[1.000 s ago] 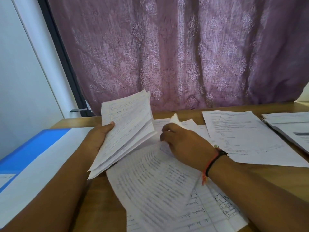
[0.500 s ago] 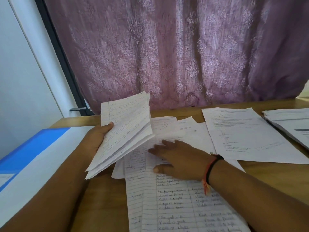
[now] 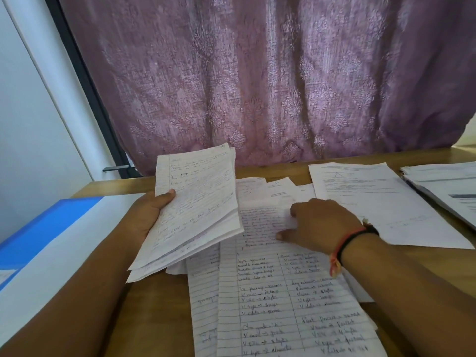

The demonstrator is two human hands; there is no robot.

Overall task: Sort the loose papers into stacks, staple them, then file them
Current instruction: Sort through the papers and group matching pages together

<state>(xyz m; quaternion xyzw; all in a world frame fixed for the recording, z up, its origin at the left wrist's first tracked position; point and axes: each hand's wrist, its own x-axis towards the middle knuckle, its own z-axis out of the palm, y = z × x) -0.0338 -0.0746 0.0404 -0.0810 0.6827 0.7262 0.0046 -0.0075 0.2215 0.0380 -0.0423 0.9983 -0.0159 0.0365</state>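
Left hand (image 3: 152, 217) grips sheaf (image 3: 198, 199), thumb on top, eleven o'clock. Right hand (image 3: 322, 222) curled on loose papers (image 3: 283, 305), centre: pinch or press, can't tell. Blue folder (image 3: 51, 222) nine o'clock, contents hidden.

Bare table (image 3: 159, 318) apparently runs between binder (image 3: 51, 240) and loose papers (image 3: 283, 305).

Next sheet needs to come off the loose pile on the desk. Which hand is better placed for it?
Right. The right hand lies on the pile's top lined sheet; the left hand has its grip full with the gathered bundle.
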